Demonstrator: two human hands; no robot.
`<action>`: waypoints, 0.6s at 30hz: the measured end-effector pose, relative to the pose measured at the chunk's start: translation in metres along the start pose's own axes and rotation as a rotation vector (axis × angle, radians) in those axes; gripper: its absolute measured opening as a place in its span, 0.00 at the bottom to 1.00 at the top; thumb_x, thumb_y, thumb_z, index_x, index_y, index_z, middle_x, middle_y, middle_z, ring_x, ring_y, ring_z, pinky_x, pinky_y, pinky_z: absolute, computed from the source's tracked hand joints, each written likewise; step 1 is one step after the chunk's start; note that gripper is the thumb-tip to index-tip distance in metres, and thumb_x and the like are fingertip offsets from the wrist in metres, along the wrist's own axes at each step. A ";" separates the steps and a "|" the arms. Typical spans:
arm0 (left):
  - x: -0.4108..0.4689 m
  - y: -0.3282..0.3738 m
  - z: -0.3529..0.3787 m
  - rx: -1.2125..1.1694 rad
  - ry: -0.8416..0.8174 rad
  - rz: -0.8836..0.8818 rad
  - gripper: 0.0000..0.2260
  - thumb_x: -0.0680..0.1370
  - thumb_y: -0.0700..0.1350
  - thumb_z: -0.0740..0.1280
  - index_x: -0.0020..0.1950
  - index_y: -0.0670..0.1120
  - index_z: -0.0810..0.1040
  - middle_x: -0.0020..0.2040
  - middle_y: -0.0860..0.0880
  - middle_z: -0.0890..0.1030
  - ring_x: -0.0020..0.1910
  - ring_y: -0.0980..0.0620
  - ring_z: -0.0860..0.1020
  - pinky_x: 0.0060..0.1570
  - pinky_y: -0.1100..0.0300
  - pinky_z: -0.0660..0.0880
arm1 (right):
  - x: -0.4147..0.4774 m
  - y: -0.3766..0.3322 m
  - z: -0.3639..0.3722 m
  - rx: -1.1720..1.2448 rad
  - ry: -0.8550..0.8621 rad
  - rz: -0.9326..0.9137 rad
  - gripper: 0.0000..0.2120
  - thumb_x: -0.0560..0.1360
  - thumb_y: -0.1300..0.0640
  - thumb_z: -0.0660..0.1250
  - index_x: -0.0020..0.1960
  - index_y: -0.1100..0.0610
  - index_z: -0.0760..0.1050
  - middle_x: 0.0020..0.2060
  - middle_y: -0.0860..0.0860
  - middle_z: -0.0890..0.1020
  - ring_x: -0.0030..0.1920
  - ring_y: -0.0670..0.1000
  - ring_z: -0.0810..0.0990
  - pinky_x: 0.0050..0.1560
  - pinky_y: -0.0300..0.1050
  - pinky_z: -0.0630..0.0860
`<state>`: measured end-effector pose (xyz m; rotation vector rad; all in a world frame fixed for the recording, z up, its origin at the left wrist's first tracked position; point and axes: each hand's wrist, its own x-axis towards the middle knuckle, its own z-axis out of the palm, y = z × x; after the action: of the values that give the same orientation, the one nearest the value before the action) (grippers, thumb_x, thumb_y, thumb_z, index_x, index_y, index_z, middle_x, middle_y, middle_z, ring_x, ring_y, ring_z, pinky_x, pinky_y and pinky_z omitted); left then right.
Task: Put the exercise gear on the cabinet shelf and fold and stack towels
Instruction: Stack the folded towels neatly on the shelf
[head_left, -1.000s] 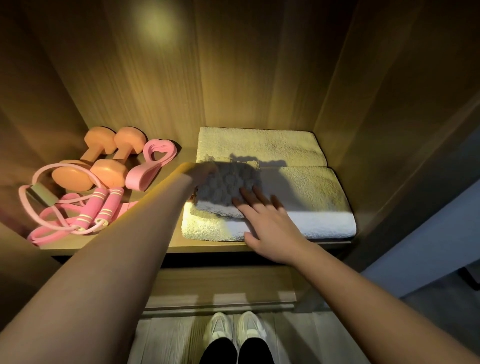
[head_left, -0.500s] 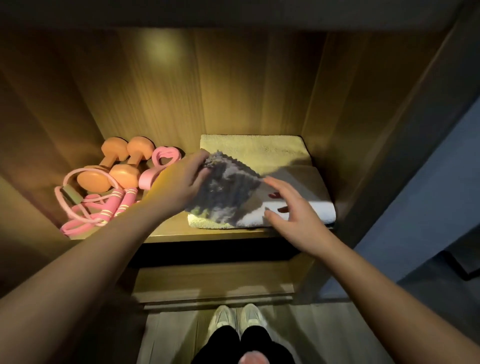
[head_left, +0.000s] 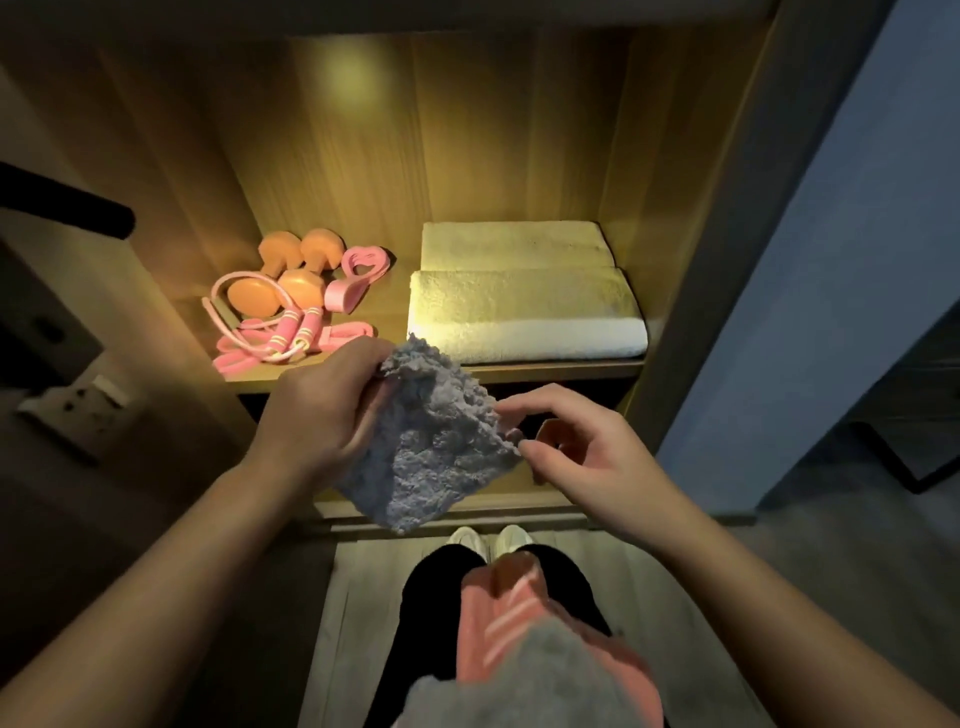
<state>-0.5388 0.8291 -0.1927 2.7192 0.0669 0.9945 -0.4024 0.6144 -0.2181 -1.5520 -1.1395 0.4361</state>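
Two hands on the cloth (head_left: 431, 447): left hand (head_left: 322, 415) grips its top corner, right hand (head_left: 587, 452) pinches the right corner. It hangs in front of the shelf (head_left: 545, 370) edge (off it). On the shelf: folded towels (head_left: 524, 317) right; dumbbells (head_left: 291, 283), rope (head_left: 291, 343), heart ring (head_left: 358, 273) left. Pink-grey bundle (head_left: 540, 649) below.
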 end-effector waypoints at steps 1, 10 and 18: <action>-0.004 0.003 -0.003 -0.015 0.012 0.012 0.12 0.80 0.50 0.57 0.58 0.46 0.73 0.45 0.43 0.82 0.38 0.45 0.79 0.34 0.54 0.75 | -0.006 -0.003 0.001 0.013 -0.034 0.010 0.17 0.76 0.64 0.65 0.60 0.49 0.78 0.53 0.44 0.80 0.43 0.49 0.81 0.43 0.48 0.80; -0.009 0.020 -0.010 0.005 0.092 0.292 0.11 0.83 0.51 0.55 0.55 0.46 0.72 0.38 0.44 0.81 0.36 0.53 0.74 0.36 0.66 0.68 | -0.006 -0.023 0.007 -0.165 -0.584 0.113 0.20 0.74 0.63 0.63 0.64 0.50 0.70 0.57 0.51 0.78 0.44 0.54 0.84 0.44 0.57 0.81; -0.011 0.021 -0.016 0.035 0.110 0.413 0.09 0.83 0.49 0.59 0.54 0.45 0.72 0.35 0.44 0.81 0.29 0.48 0.79 0.28 0.59 0.75 | -0.006 -0.028 -0.003 -0.168 -0.773 0.317 0.30 0.76 0.64 0.63 0.69 0.38 0.63 0.66 0.45 0.71 0.39 0.50 0.86 0.33 0.38 0.78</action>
<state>-0.5584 0.8108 -0.1828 2.7669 -0.4808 1.2575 -0.4145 0.6058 -0.1930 -1.7725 -1.5307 1.2570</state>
